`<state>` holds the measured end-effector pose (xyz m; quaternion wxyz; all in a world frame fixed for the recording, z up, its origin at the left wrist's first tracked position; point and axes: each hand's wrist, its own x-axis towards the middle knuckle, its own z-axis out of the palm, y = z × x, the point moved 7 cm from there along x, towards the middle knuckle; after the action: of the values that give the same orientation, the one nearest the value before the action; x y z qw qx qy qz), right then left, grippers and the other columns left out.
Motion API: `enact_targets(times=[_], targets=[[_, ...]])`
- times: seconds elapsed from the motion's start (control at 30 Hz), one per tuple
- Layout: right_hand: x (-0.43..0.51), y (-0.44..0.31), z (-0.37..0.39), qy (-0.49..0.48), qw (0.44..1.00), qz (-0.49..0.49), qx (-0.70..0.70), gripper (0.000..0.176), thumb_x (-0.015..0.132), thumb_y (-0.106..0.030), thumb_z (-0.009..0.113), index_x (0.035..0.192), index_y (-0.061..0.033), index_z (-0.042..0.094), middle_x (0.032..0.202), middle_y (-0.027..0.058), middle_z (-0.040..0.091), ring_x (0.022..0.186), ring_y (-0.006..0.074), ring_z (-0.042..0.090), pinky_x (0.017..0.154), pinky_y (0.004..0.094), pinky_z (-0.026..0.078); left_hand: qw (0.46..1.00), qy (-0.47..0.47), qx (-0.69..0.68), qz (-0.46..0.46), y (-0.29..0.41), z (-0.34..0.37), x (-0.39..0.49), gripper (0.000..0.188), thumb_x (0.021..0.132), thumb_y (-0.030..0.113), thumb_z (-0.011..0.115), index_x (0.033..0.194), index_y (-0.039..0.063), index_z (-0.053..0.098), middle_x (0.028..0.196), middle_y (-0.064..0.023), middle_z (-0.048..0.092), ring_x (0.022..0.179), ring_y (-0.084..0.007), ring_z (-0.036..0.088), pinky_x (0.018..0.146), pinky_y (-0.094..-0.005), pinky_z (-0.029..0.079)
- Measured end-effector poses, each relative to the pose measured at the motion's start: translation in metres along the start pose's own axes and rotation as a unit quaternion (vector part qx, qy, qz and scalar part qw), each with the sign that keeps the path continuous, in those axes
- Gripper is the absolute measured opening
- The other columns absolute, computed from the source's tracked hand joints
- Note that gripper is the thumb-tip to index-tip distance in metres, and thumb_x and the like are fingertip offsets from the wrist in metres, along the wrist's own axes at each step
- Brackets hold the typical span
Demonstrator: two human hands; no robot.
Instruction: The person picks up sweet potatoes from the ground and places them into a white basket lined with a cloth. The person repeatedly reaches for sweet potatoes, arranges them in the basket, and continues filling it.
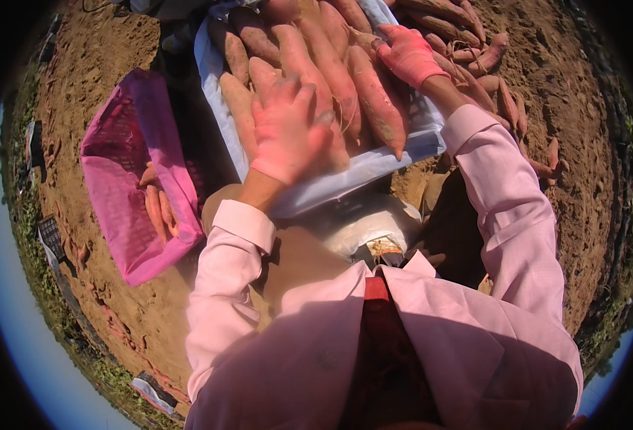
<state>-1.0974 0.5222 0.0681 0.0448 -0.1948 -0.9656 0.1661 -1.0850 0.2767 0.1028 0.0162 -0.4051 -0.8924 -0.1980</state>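
Observation:
A crate lined with white sheeting (343, 188) stands before me, heaped with large sweet potatoes (373, 97). My left hand (289, 131), in a pink glove with dark fingertips, is over the near-left sweet potatoes with its fingers apart. It looks slightly blurred, and whether it presses on them is unclear. At the crate's right side is my right hand (410, 56), also in a pink glove. Its fingers reach over the rim beside the sweet potatoes; their undersides are hidden, so a grip cannot be made out.
To the left stands a crate with a pink liner (174, 145), holding a few small sweet potatoes (158, 212). Loose sweet potatoes (472, 59) lie piled on the soil at right. A white plastic bag (364, 226) is between my knees. Farther left, a dark crate (51, 236) sits on the ground.

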Motion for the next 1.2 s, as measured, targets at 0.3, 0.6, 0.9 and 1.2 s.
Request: enact_targets(times=[0.3, 0.6, 0.9, 1.2], targets=[[0.023, -0.027, 0.019, -0.097, 0.979, -0.058, -0.168, 0.039, 0.090, -0.036, 0.055, 0.121, -0.0148, 0.063, 0.121, 0.0072, 0.065, 0.119, 0.0332, 0.052, 0.096, 0.0501, 0.041, 0.992, -0.066, -0.017, -0.105, 0.103, 0.071, -0.005, 0.081, 0.077, 0.050, 0.071, 0.141, 0.007, 0.047, 0.149, -0.0219, 0.036, 0.140, -0.0355, 0.033, 0.109, -0.0490, 0.031], [0.031, -0.026, 0.018, -0.145, 0.973, -0.081, -0.161, 0.037, 0.092, -0.037, 0.047, 0.117, -0.0174, 0.066, 0.122, 0.0073, 0.066, 0.122, 0.0328, 0.051, 0.097, 0.0517, 0.038, 0.965, -0.081, -0.057, -0.244, 0.104, 0.096, 0.008, 0.090, 0.080, 0.026, 0.072, 0.153, 0.006, 0.022, 0.156, -0.0311, 0.016, 0.104, -0.0454, 0.062, 0.090, -0.0451, 0.052], [0.052, -0.008, 0.017, -0.261, 0.962, -0.029, -0.070, 0.044, 0.084, -0.040, 0.050, 0.117, -0.0179, 0.068, 0.121, 0.0095, 0.068, 0.127, 0.0319, 0.050, 0.099, 0.0482, 0.037, 0.952, -0.078, -0.119, -0.271, 0.104, 0.093, 0.007, 0.088, 0.088, 0.030, 0.065, 0.153, -0.001, 0.014, 0.156, -0.0315, 0.015, 0.132, -0.0409, 0.046, 0.098, -0.0441, 0.050], [0.057, -0.006, 0.036, -0.251, 0.962, -0.031, -0.105, 0.040, 0.096, -0.039, 0.043, 0.119, -0.0209, 0.070, 0.118, 0.0089, 0.069, 0.117, 0.0321, 0.061, 0.097, 0.0458, 0.043, 0.969, -0.055, -0.070, -0.231, 0.094, 0.112, 0.005, 0.090, 0.089, 0.036, 0.065, 0.153, -0.002, 0.013, 0.154, -0.0326, 0.019, 0.139, -0.0456, 0.034, 0.106, -0.0456, 0.045]])
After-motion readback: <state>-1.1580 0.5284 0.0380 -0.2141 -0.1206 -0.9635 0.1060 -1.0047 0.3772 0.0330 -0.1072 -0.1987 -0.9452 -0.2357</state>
